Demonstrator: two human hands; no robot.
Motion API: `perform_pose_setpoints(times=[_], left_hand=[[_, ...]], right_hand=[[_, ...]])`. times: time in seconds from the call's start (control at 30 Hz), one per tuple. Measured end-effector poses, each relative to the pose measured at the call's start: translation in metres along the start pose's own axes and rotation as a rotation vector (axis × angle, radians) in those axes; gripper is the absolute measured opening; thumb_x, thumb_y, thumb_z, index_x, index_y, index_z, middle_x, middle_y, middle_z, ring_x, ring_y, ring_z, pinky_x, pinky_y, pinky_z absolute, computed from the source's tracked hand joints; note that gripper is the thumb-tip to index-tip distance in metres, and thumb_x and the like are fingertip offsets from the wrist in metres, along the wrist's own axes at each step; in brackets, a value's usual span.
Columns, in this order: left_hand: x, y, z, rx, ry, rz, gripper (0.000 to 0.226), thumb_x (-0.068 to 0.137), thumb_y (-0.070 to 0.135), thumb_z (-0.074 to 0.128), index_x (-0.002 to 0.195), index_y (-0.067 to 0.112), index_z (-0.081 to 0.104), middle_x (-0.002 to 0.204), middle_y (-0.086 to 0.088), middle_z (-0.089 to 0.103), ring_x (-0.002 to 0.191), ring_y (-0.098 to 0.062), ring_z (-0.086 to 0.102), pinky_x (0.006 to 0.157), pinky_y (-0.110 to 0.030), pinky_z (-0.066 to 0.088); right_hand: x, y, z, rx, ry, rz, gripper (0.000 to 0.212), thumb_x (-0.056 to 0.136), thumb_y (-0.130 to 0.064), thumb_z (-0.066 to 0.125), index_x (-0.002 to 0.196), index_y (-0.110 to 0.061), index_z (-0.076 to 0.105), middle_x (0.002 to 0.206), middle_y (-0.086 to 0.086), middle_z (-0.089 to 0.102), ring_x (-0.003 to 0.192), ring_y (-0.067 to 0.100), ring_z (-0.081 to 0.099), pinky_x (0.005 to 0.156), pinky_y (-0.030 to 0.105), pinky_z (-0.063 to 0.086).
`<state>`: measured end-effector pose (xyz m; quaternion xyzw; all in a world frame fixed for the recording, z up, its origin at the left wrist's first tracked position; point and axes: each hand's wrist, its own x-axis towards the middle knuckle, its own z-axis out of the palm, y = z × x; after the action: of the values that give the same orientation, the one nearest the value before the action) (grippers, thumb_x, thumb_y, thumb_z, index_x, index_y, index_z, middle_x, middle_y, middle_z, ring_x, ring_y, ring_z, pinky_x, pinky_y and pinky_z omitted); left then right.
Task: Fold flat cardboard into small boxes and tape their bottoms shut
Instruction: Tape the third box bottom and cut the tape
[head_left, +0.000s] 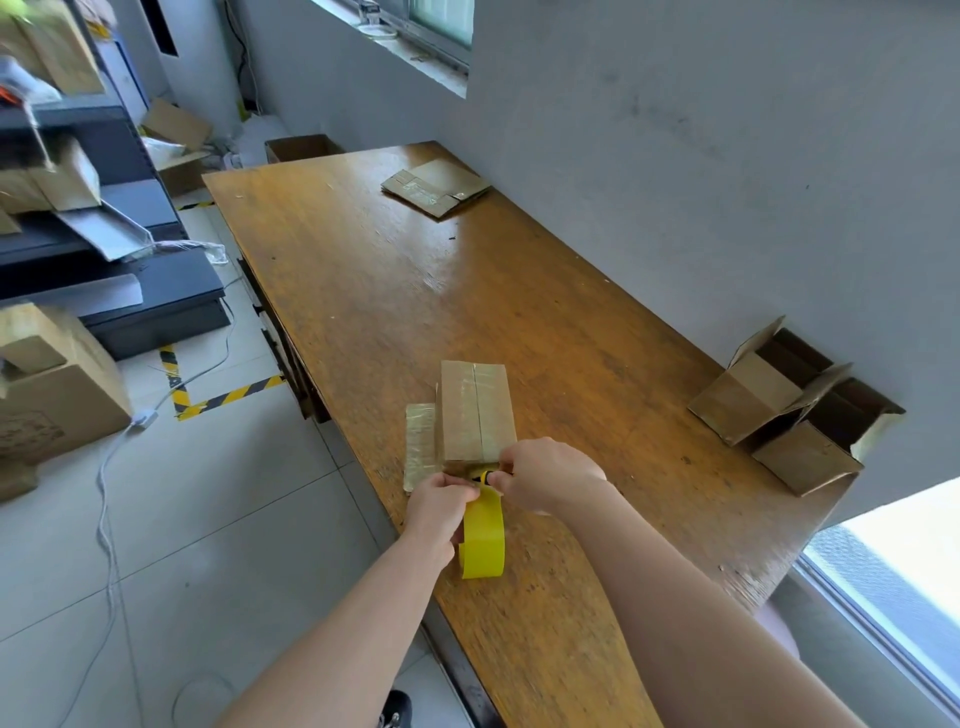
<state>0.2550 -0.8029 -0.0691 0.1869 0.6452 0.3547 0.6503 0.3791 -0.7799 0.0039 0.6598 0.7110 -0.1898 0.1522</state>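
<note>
A small cardboard box (475, 410) stands bottom up near the table's left edge, with clear tape along its centre seam. A flap (420, 441) lies flat to its left. Just in front of the box my left hand (439, 506) grips a yellow tape roll (483, 540). My right hand (545, 473) pinches something small and dark at the box's near edge, right beside the roll; what it is cannot be made out.
The wooden table (519, 312) runs along a grey wall. Two folded open boxes (789, 410) sit at the right against the wall. Flat cardboard pieces (436, 187) lie at the far end. Shelves and large cartons (52, 384) stand on the floor to the left.
</note>
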Motion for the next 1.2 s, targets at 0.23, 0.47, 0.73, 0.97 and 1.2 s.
perform_pose_setpoints(times=[0.23, 0.47, 0.73, 0.97, 1.2], left_hand=[[0.001, -0.006, -0.002, 0.115, 0.011, 0.046, 0.005, 0.083, 0.008, 0.067, 0.081, 0.012, 0.066, 0.099, -0.015, 0.065, 0.096, -0.035, 0.061, 0.087, -0.049, 0.052], [0.008, -0.005, -0.006, 0.138, 0.037, 0.056, 0.009, 0.084, 0.01, 0.069, 0.077, 0.011, 0.063, 0.098, -0.011, 0.066, 0.093, -0.031, 0.06, 0.076, -0.039, 0.049], [0.013, -0.003, -0.009, 0.14, 0.015, 0.017, 0.007, 0.084, 0.01, 0.068, 0.079, 0.011, 0.063, 0.096, -0.013, 0.067, 0.095, -0.033, 0.061, 0.085, -0.046, 0.05], [0.015, -0.001, -0.01, 0.094, -0.013, -0.013, 0.013, 0.088, 0.004, 0.061, 0.078, 0.014, 0.061, 0.093, -0.012, 0.066, 0.086, -0.03, 0.062, 0.072, -0.038, 0.052], [0.014, 0.0, -0.017, 0.135, -0.054, -0.009, 0.011, 0.091, 0.01, 0.061, 0.082, 0.016, 0.06, 0.096, -0.012, 0.063, 0.088, -0.027, 0.057, 0.082, -0.042, 0.05]], right_hand=[[0.002, 0.013, 0.027, 0.004, 0.033, 0.024, 0.029, 0.098, -0.045, 0.044, 0.105, -0.022, 0.06, 0.088, -0.001, 0.062, 0.078, 0.021, 0.058, 0.056, 0.032, 0.042], [-0.01, 0.049, 0.077, 0.113, 0.177, 0.074, 0.031, 0.098, -0.052, 0.039, 0.116, -0.028, 0.048, 0.094, 0.0, 0.06, 0.083, 0.024, 0.061, 0.056, 0.032, 0.042], [0.0, 0.057, 0.098, 0.142, 0.267, 0.206, 0.055, 0.09, -0.058, 0.052, 0.133, -0.025, 0.042, 0.13, 0.004, 0.049, 0.119, 0.025, 0.047, 0.089, 0.036, 0.047], [0.033, 0.008, 0.044, 0.241, 0.633, -0.158, 0.085, 0.082, -0.063, 0.059, 0.151, -0.033, 0.02, 0.16, 0.005, 0.018, 0.143, 0.025, 0.023, 0.105, 0.041, 0.04], [0.051, 0.0, 0.045, 0.152, 0.455, -0.19, 0.076, 0.082, -0.042, 0.071, 0.145, -0.024, 0.032, 0.152, 0.004, 0.024, 0.13, 0.026, 0.035, 0.096, 0.036, 0.048]])
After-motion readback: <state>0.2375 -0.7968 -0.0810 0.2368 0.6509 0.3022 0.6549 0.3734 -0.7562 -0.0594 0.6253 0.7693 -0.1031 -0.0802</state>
